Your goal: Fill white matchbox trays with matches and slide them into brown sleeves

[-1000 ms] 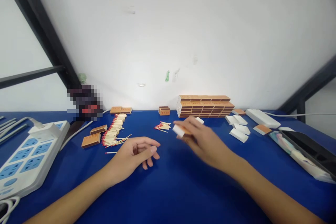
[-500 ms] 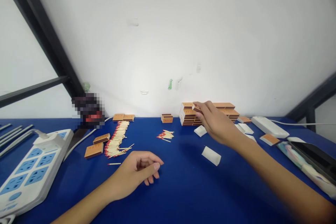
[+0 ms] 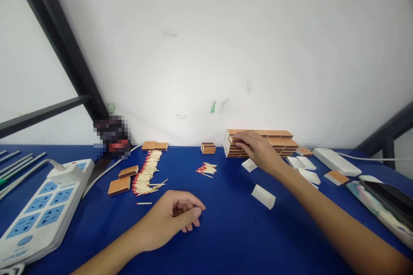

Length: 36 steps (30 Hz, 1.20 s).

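My right hand [image 3: 258, 148] is at the stack of matchboxes [image 3: 277, 134] against the wall. Its fingers are closed on a matchbox [image 3: 232, 140] on the stack's front left part, mostly covered by the fingers. Loosely curled and empty, my left hand [image 3: 180, 212] hovers over or rests on the front of the blue table; its thumb and fingers are a little apart. Between the hands and the wall lies a small pile of red-tipped matches [image 3: 207, 169]. An empty white matchbox tray [image 3: 263, 196] lies below my right forearm, and another white tray [image 3: 249, 165] is beside the stack.
A long row of matches [image 3: 146, 174] runs along the left, near several matchboxes [image 3: 118, 186]. Two small boxes [image 3: 208, 148] stand at the wall. On the left is a power strip [image 3: 48, 206]; on the right are white trays [image 3: 309, 176], a white charger-like block [image 3: 337, 161] and a phone [image 3: 390, 197].
My right hand has lowered the matchbox from above the stack onto its front left part. The view has shifted slightly; my left hand keeps its curled pose.
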Motion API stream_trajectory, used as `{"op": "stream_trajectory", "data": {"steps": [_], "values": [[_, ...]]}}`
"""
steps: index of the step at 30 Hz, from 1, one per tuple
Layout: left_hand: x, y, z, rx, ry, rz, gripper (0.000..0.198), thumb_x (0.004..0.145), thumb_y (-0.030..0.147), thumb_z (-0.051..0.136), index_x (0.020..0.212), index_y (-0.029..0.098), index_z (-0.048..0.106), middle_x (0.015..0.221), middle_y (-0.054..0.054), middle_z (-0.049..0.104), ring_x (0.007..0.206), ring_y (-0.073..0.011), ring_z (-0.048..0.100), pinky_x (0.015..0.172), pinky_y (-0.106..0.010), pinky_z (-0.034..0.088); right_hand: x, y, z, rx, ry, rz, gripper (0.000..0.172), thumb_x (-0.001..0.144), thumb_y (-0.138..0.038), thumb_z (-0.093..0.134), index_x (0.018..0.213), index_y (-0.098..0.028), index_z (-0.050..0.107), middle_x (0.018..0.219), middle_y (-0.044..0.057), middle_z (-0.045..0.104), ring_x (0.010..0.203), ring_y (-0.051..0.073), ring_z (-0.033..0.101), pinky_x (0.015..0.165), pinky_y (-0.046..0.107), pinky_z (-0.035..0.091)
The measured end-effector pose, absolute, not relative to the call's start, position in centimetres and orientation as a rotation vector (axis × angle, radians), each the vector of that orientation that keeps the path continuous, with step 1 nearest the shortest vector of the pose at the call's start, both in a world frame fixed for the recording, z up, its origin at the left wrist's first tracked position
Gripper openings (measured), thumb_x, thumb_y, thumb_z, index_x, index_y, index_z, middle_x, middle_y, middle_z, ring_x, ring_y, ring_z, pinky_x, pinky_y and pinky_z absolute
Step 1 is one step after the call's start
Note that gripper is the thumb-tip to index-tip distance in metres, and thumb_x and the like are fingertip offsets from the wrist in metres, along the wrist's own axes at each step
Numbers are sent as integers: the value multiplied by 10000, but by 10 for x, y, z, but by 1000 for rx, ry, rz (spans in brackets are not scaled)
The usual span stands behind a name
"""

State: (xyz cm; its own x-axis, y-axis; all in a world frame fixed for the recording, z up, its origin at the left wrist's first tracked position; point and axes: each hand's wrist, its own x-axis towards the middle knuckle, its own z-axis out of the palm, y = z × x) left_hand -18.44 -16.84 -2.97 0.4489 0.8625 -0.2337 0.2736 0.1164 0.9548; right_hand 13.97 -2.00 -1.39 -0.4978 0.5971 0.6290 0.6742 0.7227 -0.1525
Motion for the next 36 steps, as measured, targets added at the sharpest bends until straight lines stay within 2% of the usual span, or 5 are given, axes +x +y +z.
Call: {"op": "stream_trajectory", "data": {"steps": [19, 25, 27, 32, 36], "values": [[-187, -168, -33, 1462, 1061, 569, 450, 944, 580, 701, 1115, 170, 772, 888, -67, 772, 760, -155, 673, 730, -278, 550, 142, -20, -23, -1010, -2222, -465, 207, 1058, -194, 501, 1146, -173, 687, 1126, 136, 765, 1071, 305, 673, 950, 503, 547], [-187, -168, -32, 1457, 1075, 562, 456, 938, 584, 704, 1109, 166, 772, 878, -64, 769, 748, -145, 666, 713, -266, 553, 141, -29, -17, -1032, -2203, -466, 230, 1048, -203, 506, 1184, -183, 690, 1177, 153, 747, 1130, 326, 658, 985, 525, 534], [-187, -167, -32, 1452, 1073, 573, 462, 931, 588, 711, 1106, 165, 770, 869, -62, 765, 736, -140, 663, 698, -259, 552, 146, -40, -12, -1068, -2177, -439, 229, 1051, -229, 510, 1184, -191, 693, 1166, 149, 743, 1121, 325, 658, 985, 519, 531], [-188, -161, -40, 1464, 1050, 698, 501, 965, 634, 634, 1048, 152, 747, 758, -50, 739, 607, -131, 638, 579, -242, 516, 169, -65, -14, -1321, -2248, -166, 228, 1049, -361, 544, 1072, -210, 714, 1063, 108, 743, 1003, 286, 694, 853, 432, 564], [-193, -154, -45, 1561, 1196, 864, 536, 1003, 659, 544, 883, 162, 708, 581, -11, 651, 519, -129, 590, 533, -240, 485, 174, -70, -27, -1543, -2330, -149, 367, 984, -516, 631, 1121, -189, 724, 1135, 138, 726, 1044, 322, 704, 854, 437, 561]]}}
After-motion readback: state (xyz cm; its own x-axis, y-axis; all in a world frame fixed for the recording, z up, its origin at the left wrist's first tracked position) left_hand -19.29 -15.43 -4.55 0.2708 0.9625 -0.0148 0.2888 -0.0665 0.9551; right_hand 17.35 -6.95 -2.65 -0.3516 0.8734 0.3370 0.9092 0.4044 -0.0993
